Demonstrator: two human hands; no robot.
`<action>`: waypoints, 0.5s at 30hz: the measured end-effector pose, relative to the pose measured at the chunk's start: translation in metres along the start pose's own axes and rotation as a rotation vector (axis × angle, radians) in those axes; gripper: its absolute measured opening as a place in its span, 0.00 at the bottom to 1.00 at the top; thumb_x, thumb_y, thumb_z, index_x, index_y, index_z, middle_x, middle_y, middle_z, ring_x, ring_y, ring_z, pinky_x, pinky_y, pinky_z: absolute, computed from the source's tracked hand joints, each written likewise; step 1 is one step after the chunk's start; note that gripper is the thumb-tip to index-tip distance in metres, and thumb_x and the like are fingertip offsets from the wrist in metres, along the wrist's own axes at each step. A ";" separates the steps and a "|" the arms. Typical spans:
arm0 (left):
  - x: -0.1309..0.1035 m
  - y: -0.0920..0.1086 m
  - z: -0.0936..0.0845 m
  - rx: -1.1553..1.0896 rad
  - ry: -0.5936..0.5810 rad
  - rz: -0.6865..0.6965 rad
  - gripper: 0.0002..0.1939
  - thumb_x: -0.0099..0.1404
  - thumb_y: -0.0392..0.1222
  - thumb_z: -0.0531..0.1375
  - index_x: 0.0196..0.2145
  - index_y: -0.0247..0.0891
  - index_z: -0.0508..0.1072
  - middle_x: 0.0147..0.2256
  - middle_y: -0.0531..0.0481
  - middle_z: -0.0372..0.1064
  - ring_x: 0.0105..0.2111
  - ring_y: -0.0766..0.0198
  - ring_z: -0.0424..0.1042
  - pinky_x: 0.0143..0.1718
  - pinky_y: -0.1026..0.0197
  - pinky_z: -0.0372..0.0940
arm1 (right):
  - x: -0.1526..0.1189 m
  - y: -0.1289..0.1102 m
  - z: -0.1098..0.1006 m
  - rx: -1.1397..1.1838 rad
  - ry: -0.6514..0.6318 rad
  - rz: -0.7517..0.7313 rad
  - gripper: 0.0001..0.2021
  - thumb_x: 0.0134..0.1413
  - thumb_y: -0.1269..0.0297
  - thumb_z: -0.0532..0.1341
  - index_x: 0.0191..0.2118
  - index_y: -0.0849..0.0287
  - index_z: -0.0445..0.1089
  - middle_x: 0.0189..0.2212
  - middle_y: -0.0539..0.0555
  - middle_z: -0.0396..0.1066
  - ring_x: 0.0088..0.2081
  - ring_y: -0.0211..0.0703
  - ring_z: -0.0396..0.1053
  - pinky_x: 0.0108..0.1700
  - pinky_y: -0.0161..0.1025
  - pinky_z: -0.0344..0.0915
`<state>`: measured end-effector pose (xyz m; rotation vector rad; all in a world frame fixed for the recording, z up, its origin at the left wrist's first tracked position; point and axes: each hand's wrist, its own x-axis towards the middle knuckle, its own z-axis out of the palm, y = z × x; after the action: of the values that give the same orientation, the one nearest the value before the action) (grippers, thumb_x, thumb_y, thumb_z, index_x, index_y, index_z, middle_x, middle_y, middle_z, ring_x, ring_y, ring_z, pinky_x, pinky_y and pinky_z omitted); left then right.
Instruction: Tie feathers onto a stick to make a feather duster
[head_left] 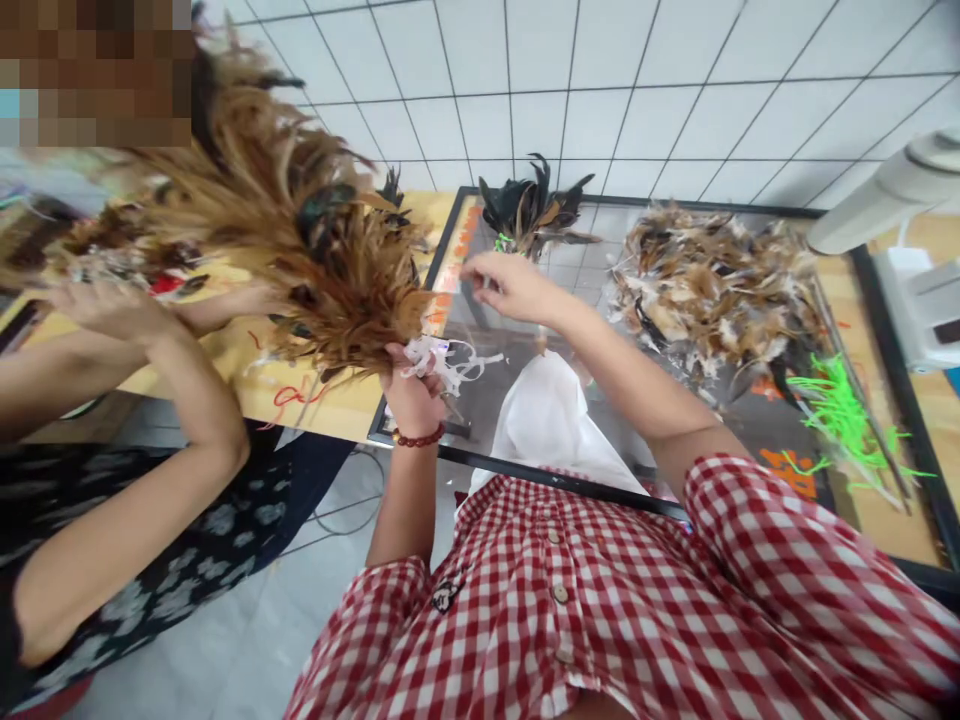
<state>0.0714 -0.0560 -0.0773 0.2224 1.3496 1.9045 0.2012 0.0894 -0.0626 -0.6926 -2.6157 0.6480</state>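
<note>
My left hand [414, 397], with a dark red bead bracelet at its wrist, is closed round the base of a large bunch of brown feathers [330, 250]. White ties [450, 362] stick out beside its fingers. The bunch leans up to the left. My right hand [506, 285] hovers over the glass board, its fingers curled and partly apart, with nothing visible in them. Just behind it lies a smaller bunch of dark feathers [534, 212] with a green tie at its base.
A heap of loose brown and white feathers [720, 290] lies on the black-framed glass board [885, 350], near bright green ties [844, 410] and thin sticks. Another person's arms [195, 400] rest at the left. White appliance at right; tiled wall behind.
</note>
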 end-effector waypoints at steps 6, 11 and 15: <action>-0.010 0.016 0.000 -0.032 -0.030 0.015 0.27 0.64 0.63 0.62 0.26 0.39 0.58 0.17 0.63 0.50 0.12 0.80 0.40 0.13 0.71 0.35 | 0.019 0.030 0.044 -0.235 -0.391 -0.002 0.18 0.62 0.70 0.59 0.56 0.58 0.74 0.52 0.62 0.72 0.48 0.48 0.70 0.43 0.38 0.59; -0.026 0.021 0.005 -0.020 -0.116 -0.026 0.27 0.67 0.64 0.59 0.25 0.39 0.57 0.18 0.62 0.49 0.12 0.80 0.38 0.13 0.72 0.35 | -0.001 0.059 0.008 -0.372 -0.376 0.042 0.12 0.58 0.74 0.58 0.43 0.66 0.78 0.45 0.64 0.75 0.45 0.49 0.70 0.43 0.40 0.58; -0.033 0.020 0.017 -0.034 -0.143 -0.079 0.28 0.65 0.64 0.62 0.24 0.39 0.56 0.17 0.62 0.48 0.12 0.80 0.38 0.13 0.71 0.35 | -0.042 0.085 -0.015 -0.246 -0.469 -0.029 0.10 0.56 0.73 0.59 0.39 0.61 0.78 0.40 0.58 0.75 0.40 0.45 0.69 0.43 0.38 0.60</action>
<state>0.0936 -0.0690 -0.0440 0.2787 1.2131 1.8091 0.2739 0.1376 -0.1031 -0.6305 -3.1723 0.5351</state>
